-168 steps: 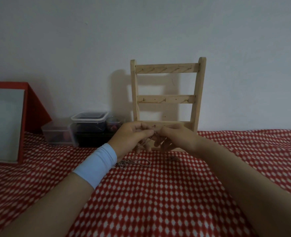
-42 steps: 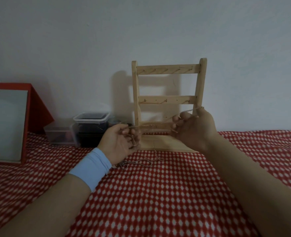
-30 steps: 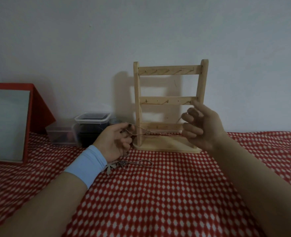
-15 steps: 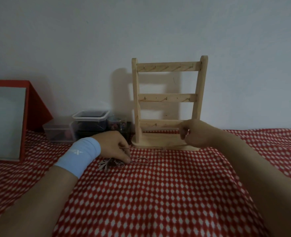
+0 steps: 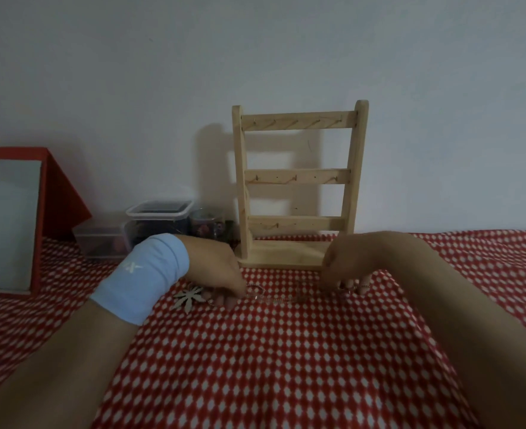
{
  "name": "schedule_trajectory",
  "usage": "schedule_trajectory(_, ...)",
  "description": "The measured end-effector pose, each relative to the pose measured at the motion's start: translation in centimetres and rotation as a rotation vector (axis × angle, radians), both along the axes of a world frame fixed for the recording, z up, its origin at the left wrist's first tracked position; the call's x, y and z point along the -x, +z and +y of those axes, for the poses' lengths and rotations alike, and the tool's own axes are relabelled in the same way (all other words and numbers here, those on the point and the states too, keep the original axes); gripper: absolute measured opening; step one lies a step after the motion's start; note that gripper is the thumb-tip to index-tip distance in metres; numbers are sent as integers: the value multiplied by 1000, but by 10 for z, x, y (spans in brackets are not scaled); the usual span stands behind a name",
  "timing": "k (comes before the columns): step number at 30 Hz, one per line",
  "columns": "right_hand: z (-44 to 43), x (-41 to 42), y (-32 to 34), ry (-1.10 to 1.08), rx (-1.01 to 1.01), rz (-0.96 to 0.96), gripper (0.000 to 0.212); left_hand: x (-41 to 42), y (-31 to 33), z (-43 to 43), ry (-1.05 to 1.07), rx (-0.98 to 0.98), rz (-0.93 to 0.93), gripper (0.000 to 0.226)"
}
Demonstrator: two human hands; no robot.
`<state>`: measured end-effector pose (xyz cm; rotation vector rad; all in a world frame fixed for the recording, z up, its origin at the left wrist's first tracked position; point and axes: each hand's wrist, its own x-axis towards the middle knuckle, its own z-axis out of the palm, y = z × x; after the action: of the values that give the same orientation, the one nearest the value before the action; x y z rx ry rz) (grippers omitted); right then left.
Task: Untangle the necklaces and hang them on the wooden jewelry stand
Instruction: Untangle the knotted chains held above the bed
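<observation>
Both hands low on the red checked surface (image 5: 271, 360), one necklace (image 5: 274, 300) stretched flat between them.

The wooden jewelry stand (image 5: 298, 178) stands upright against the wall, its pegs bare. The necklace lies on the cloth at the stand's 6 o'clock. The left hand (image 5: 218, 270) has a narrow grip on the chain's 9 o'clock end, beside a flower pendant (image 5: 190, 297). The right hand (image 5: 346, 263) pinches the 3 o'clock end and covers a corner of the stand's base. A blue wristband (image 5: 144, 274) hides part of the clear plastic boxes (image 5: 159, 216) at the stand's 9 o'clock. A small jar (image 5: 206, 226) sits between boxes and stand. A red-framed mirror (image 5: 8, 224) leans farther towards 9 o'clock.
</observation>
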<state>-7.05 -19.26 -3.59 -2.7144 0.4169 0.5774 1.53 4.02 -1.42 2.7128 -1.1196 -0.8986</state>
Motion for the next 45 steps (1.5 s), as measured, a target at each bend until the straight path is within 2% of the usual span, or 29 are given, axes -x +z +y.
schedule_trajectory(2, 2, 2, 3, -2, 29, -74, 30, 7, 0, -3, -34, -148, 56, 27)
schedule_trajectory(4, 2, 1, 5, 47, 178, -215, 41, 9, -4, -5, -43, -230, -27, 36)
schedule_trajectory(5, 3, 1, 4, 84, 213, -261, 38, 10, -6, -7, -43, -235, -109, 44)
schedule_trajectory(6, 5, 1, 3, 121, 195, -275, 27, 10, -8, -9, -40, -205, -187, 49)
schedule_trajectory(8, 13, 1, 1, 188, 79, -225, 8, 13, -13, -16, -56, -61, -301, 45)
schedule_trajectory(11, 20, -3, -11, 258, 24, -147, 19, 24, -28, -31, -86, 161, -360, 39)
schedule_trajectory(13, 20, -6, -15, 267, 9, -181, 16, 32, -41, -40, -100, 211, -347, 39)
schedule_trajectory(17, 22, -9, -20, 285, -2, -271, 26, 29, -54, -44, -135, 309, -367, 18)
schedule_trajectory(19, 21, -11, -24, 322, 7, -283, 30, 25, -53, -43, -120, 297, -312, 20)
schedule_trajectory(22, 17, -13, -27, 291, -74, -300, 10, 17, -48, -42, 16, 369, -118, 29)
schedule_trajectory(23, 16, -13, -27, 256, -145, -333, 6, 13, -47, -40, 73, 446, -33, 29)
schedule_trajectory(27, 8, -11, -28, 127, -492, -511, 22, 0, -47, -35, 349, 768, 441, 19)
schedule_trajectory(29, 6, -8, -29, 89, -716, -531, 24, -4, -46, -33, 416, 780, 522, 18)
schedule_trajectory(31, 6, -6, -29, 48, -858, -546, 26, -7, -43, -30, 377, 781, 423, 22)
schedule_trajectory(35, 10, -7, -27, -23, -924, -597, 21, -7, -35, -24, 256, 838, 203, 14)
schedule_trajectory(39, 13, -11, -27, -87, -1032, -638, 22, -13, -39, -23, 260, 899, 197, 7)
schedule_trajectory(42, 14, -12, -27, -85, -1059, -646, 23, -14, -40, -21, 210, 961, 40, 9)
schedule_trajectory(45, 16, -9, -24, -13, -1015, -552, 17, -13, -39, -20, 146, 1068, -55, 13)
